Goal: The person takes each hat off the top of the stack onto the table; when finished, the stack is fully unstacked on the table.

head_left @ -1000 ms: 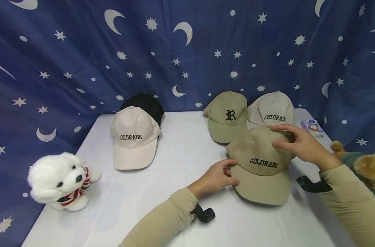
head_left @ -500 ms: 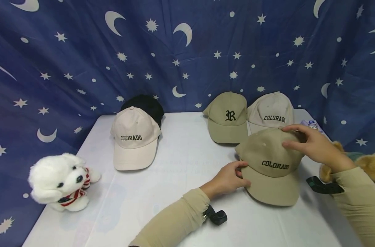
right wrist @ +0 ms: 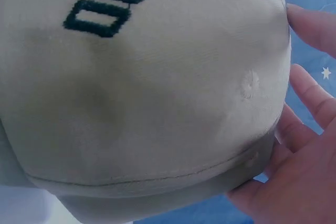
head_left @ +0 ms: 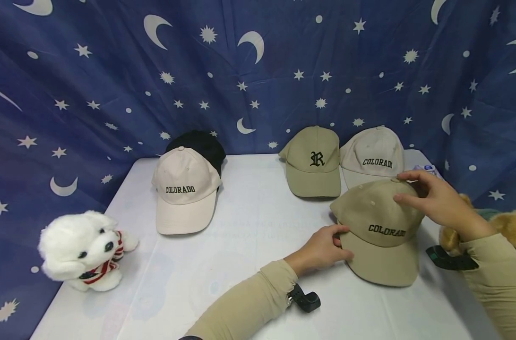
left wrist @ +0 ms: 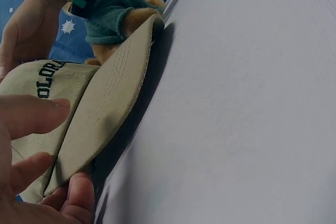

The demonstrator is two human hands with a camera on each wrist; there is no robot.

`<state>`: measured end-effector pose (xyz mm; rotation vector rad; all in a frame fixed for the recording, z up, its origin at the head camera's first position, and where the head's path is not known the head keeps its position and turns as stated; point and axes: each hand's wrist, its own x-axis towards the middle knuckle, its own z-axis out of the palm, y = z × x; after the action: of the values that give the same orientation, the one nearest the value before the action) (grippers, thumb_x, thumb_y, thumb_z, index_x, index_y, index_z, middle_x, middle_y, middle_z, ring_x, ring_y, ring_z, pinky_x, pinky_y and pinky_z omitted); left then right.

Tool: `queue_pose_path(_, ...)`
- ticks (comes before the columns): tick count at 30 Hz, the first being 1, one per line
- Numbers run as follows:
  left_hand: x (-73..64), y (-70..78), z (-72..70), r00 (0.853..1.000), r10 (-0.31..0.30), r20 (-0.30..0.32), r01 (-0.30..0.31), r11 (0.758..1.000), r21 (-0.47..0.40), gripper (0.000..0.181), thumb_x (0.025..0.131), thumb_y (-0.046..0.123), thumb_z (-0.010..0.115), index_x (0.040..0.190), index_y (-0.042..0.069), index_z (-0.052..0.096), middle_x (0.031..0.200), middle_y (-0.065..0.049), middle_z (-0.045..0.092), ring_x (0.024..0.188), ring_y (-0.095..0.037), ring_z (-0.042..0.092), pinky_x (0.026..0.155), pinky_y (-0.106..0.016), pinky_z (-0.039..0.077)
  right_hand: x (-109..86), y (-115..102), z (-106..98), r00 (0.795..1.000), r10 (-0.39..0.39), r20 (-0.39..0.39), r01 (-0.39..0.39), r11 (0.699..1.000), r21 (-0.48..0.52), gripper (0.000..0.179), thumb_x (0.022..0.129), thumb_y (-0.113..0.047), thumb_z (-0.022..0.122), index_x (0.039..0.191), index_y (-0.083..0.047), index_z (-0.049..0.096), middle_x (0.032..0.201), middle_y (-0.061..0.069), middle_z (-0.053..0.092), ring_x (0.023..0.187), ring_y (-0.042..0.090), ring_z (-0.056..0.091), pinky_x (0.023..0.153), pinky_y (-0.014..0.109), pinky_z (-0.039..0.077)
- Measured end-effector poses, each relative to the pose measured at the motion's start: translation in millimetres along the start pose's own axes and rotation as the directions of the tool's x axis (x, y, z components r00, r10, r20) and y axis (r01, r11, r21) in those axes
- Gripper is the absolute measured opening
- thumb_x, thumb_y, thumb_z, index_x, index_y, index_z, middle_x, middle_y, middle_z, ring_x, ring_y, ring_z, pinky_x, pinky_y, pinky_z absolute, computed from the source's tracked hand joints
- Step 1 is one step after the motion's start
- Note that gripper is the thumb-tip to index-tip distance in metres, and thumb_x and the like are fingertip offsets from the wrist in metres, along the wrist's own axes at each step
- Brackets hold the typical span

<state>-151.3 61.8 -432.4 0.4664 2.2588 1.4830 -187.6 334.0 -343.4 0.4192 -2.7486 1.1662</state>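
Note:
The khaki baseball cap (head_left: 368,212) with COLORADO in dark letters sits at the right of the white table, its brim toward me. My left hand (head_left: 322,248) pinches the left edge of the brim; the left wrist view has fingers above the brim (left wrist: 107,98) and a digit beneath it. At the top and right side of the crown, my right hand (head_left: 442,203) holds the cap with thumb and fingers spread. Close up in the right wrist view, the crown (right wrist: 168,93) looks full and rounded, with fingers (right wrist: 310,87) along its side.
Behind it stand an olive cap (head_left: 312,165) with an R and an off-white cap (head_left: 370,148). Back left, a pale pink cap (head_left: 185,179) overlaps a black cap (head_left: 200,139). A white plush dog (head_left: 71,241) sits left, a brown plush toy (head_left: 511,231) right, beside a small package (head_left: 425,168).
Both hands have shifted the khaki cap to the right and slightly toward me, keeping the same hold. It now stands farther from the olive cap. The other caps have not moved.

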Motion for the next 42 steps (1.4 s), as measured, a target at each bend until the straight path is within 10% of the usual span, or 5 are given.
queue_pose_path(15, 1.5, 6.6, 13.9, 0.998, 0.054, 0.027, -0.057, 0.993, 0.106, 0.064, 0.077, 0.012, 0.083, 0.137, 0.01, 0.061, 0.087, 0.009, 0.057, 0.081, 0.002, 0.052, 0.074, -0.012, 0.043, -3.6, 3.1, -6.8, 0.999, 0.041, -0.016, -0.042, 0.996, -0.079, 0.047, 0.09, -0.022, 0.077, 0.128, -0.002, 0.061, 0.118, -0.017, 0.051, 0.099, -0.012, 0.045, 0.076, 0.002, 0.034)
queue_pose_path(23, 4.0, 8.0, 21.2, 0.996, 0.078, 0.052, -0.084, 0.99, 0.11, 0.066, 0.077, 0.011, 0.083, 0.139, 0.007, 0.058, 0.098, 0.007, 0.063, 0.086, 0.005, 0.055, 0.077, -0.01, 0.043, -3.1, 3.4, -9.6, 0.997, 0.081, -0.011, -0.082, 0.989, -0.121, 0.048, 0.092, -0.026, 0.075, 0.13, -0.001, 0.06, 0.13, 0.022, 0.056, 0.097, -0.012, 0.042, 0.074, 0.002, 0.032)
queue_pose_path(37, 1.2, 12.0, 26.2, 0.994, 0.083, 0.073, -0.092, 0.988, 0.12, 0.064, 0.079, 0.013, 0.084, 0.138, 0.007, 0.059, 0.089, 0.01, 0.06, 0.083, 0.004, 0.053, 0.076, -0.01, 0.043, -7.6, 3.1, -14.4, 0.997, 0.074, -0.038, -0.078, 0.988, -0.135, 0.042, 0.092, -0.025, 0.074, 0.125, 0.0, 0.063, 0.13, 0.026, 0.056, 0.097, -0.013, 0.041, 0.074, 0.001, 0.031)
queue_pose_path(42, -3.3, 11.9, 23.2, 0.995, 0.069, 0.069, -0.079, 0.984, 0.157, 0.063, 0.08, 0.017, 0.084, 0.137, 0.011, 0.061, 0.085, 0.012, 0.054, 0.082, 0.003, 0.049, 0.075, -0.011, 0.041, -11.1, 2.0, -14.6, 0.997, 0.051, -0.055, -0.058, 0.99, -0.131, 0.039, 0.091, -0.022, 0.076, 0.122, -0.001, 0.065, 0.121, 0.007, 0.061, 0.096, -0.013, 0.045, 0.074, 0.002, 0.034)
